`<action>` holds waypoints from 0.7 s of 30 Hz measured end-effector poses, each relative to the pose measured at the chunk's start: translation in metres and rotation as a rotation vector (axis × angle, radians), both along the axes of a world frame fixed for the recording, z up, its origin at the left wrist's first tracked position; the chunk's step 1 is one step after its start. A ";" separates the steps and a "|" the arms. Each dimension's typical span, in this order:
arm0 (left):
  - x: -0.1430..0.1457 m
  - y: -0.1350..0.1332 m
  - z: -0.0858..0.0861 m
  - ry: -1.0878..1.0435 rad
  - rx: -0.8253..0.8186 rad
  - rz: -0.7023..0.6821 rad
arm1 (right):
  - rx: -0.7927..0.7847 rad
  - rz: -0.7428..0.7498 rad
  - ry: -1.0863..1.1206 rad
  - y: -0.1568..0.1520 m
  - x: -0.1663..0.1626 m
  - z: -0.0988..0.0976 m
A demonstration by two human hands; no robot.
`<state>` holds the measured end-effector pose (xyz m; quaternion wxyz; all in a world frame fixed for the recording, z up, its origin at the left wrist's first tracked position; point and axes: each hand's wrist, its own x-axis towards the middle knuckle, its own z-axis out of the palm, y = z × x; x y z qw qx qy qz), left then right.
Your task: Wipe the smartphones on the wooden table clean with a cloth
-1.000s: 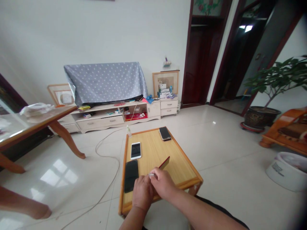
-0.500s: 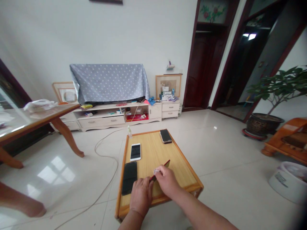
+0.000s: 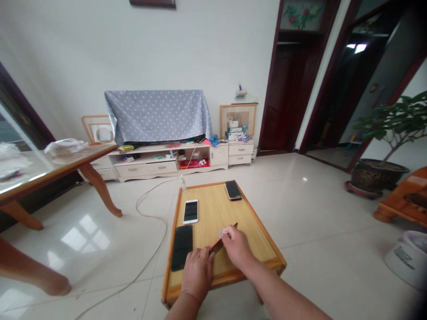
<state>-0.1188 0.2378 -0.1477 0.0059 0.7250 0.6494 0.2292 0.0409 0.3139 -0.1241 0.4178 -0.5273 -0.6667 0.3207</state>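
Observation:
My left hand [image 3: 197, 274] grips the near end of a thin, red-edged phone [image 3: 216, 246], which is tilted up on its side above the small wooden table. Pinched in the fingers of my right hand [image 3: 239, 250] is a small white wad, probably tissue [image 3: 223, 233], pressed against the phone's upper edge toward its far end. My right hand covers part of the phone. Left of my hands lies a large black phone [image 3: 182, 247], with a white phone [image 3: 191, 211] beyond it. At the far right corner, a dark-screened phone [image 3: 233, 190] rests on another flat item.
The low table [image 3: 213, 283] has a raised wooden rim. A small clear bottle [image 3: 183, 183] stands at its far left corner. A cable [image 3: 164, 231] runs across the floor on the left. A larger wooden table [image 3: 100, 152] stands left, a white bucket [image 3: 407, 259] right.
My right hand has slid with the white wad along the phone's edge, toward its far end. My left hand keeps its grip. The whole view has shifted slightly.

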 end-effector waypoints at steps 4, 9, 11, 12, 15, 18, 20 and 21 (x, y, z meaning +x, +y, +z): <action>0.000 0.001 -0.001 0.009 -0.009 -0.010 | 0.011 0.156 -0.036 -0.026 -0.023 -0.003; 0.001 0.001 -0.002 -0.009 0.002 -0.009 | -0.023 -0.046 -0.095 0.019 0.018 0.009; 0.001 0.001 -0.002 -0.014 0.000 0.000 | -0.023 -0.094 -0.102 0.033 0.031 0.013; 0.001 0.001 -0.002 -0.015 -0.001 0.002 | -0.022 -0.101 -0.105 0.034 0.032 0.013; 0.001 0.002 -0.002 -0.009 0.006 -0.005 | -0.020 -0.050 -0.110 0.012 0.014 0.010; 0.000 0.002 -0.003 0.019 0.022 -0.019 | -0.003 0.106 -0.091 -0.021 -0.015 0.004; 0.000 0.002 -0.004 0.030 0.029 -0.027 | -0.005 0.154 -0.089 -0.029 -0.023 0.003; 0.000 0.003 -0.004 0.029 0.028 -0.031 | -0.012 0.140 -0.095 -0.027 -0.021 0.004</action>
